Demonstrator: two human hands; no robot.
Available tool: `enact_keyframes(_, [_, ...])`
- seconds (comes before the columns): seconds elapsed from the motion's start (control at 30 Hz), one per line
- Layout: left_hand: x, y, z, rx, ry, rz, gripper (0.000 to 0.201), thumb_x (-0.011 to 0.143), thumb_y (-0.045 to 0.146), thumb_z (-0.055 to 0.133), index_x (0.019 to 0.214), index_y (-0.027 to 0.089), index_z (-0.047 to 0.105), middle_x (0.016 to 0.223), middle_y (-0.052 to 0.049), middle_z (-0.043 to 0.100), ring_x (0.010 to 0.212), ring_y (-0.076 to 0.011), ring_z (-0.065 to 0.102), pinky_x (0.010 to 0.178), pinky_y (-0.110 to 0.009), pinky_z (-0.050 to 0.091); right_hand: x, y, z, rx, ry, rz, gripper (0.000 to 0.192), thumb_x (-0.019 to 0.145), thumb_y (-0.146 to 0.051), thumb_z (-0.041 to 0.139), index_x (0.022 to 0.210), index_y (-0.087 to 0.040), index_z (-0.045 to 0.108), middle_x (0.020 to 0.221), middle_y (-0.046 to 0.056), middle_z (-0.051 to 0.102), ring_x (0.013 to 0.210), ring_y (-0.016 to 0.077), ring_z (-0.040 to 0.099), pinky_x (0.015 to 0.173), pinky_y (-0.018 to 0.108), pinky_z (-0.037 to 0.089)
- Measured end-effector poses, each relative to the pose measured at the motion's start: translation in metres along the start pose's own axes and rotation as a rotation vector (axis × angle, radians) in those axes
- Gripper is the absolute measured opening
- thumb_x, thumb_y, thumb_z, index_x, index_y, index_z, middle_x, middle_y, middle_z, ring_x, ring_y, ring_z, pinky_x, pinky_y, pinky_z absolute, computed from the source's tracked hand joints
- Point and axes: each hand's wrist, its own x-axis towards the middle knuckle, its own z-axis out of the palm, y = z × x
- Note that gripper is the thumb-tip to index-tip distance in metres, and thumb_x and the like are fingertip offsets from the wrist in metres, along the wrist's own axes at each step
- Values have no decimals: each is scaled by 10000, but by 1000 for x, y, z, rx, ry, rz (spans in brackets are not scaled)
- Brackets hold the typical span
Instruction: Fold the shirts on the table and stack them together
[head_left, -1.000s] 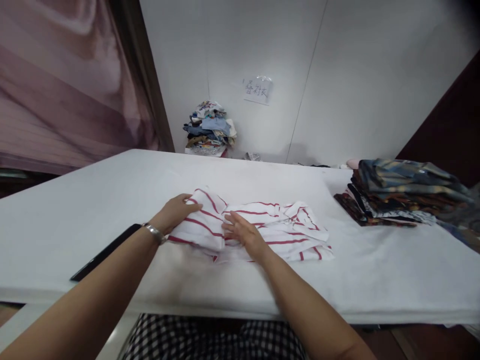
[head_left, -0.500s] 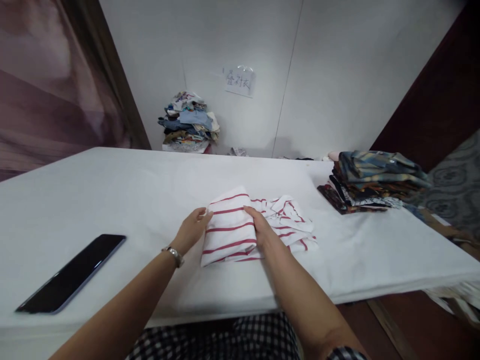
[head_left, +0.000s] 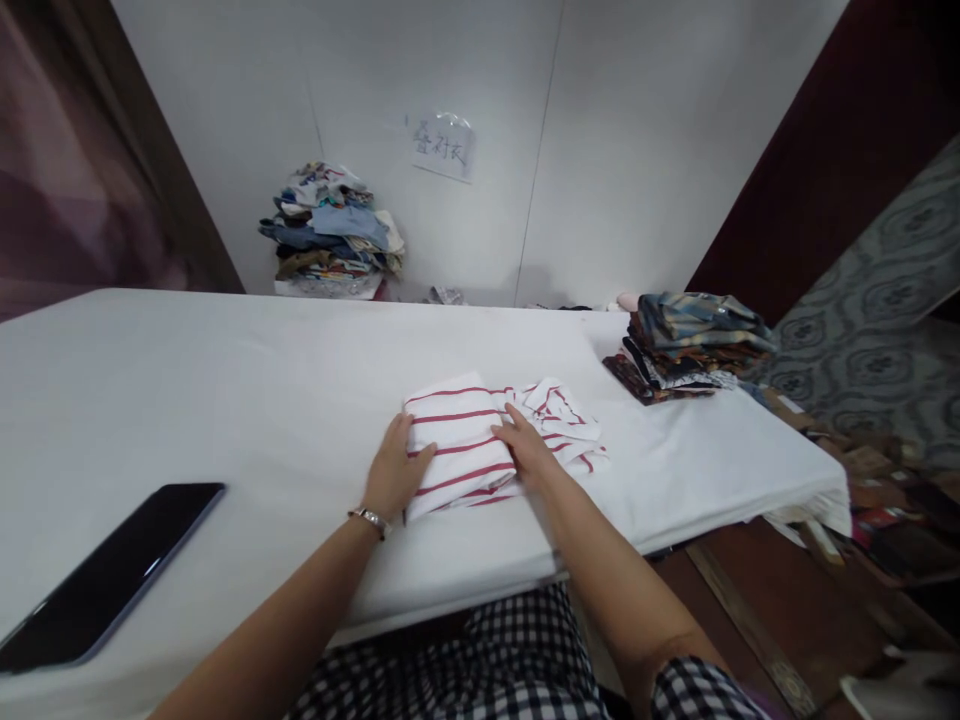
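A white shirt with red stripes (head_left: 459,425) lies partly folded on the table. Its left part makes a flat folded panel, while a crumpled part with the collar spreads out on the right. My left hand (head_left: 397,465) rests along the panel's left edge, thumb apart and on top of the cloth, fingers stretched along the side. At the panel's right edge, my right hand (head_left: 527,447) has its thumb on the fold and its fingers by the cloth behind it, holding that edge. Some of its fingertips are hidden.
A black tablet or large phone (head_left: 112,575) lies at the left on the white-covered table (head_left: 285,380). Folded clothes (head_left: 690,345) are stacked at the right. A taller clothes pile (head_left: 334,235) stands beyond the far edge, near a handwritten sign (head_left: 442,147) on the wall.
My left hand has come further onto the shirt's left edge, its thumb now lying on the cloth. The right hand stays at the fold. The whole view has shifted.
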Motion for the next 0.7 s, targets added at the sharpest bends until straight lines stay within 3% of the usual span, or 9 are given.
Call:
enact_keyframes(0.2, [-2,20,7,-91,-28,-21,643,840,442,504,1391,135,379,1535,-155,240,1417,-267,216,1148,-433,262,0,-6,-7,-212,38,-190,806,646,-144,617,1411,-252,390,1145,35,665,954,221,637,846,366,506])
enact_keyframes(0.37, [5,31,3,-58,-115,-16,623,851,452,485,1381,134,410,1544,-136,225,1423,-258,198,1160,-422,232,6,-10,-27,-317,77,-63,780,614,-136,592,1373,-232,443,1106,35,670,935,216,636,802,344,509])
enact_keyframes(0.53, [17,27,7,40,-117,119,610,870,468,436,1361,105,439,1539,-155,232,1420,-257,209,1154,-423,237,-5,-7,-38,-441,100,-87,752,662,-198,611,1390,-205,423,955,29,676,878,203,625,820,349,485])
enact_keyframes(0.7, [20,30,26,264,-185,272,548,845,475,487,1283,149,532,1496,-170,324,1401,-333,237,1113,-555,242,-7,-2,-43,-604,189,-234,576,689,-199,596,1262,-256,572,997,31,664,933,235,597,932,426,424])
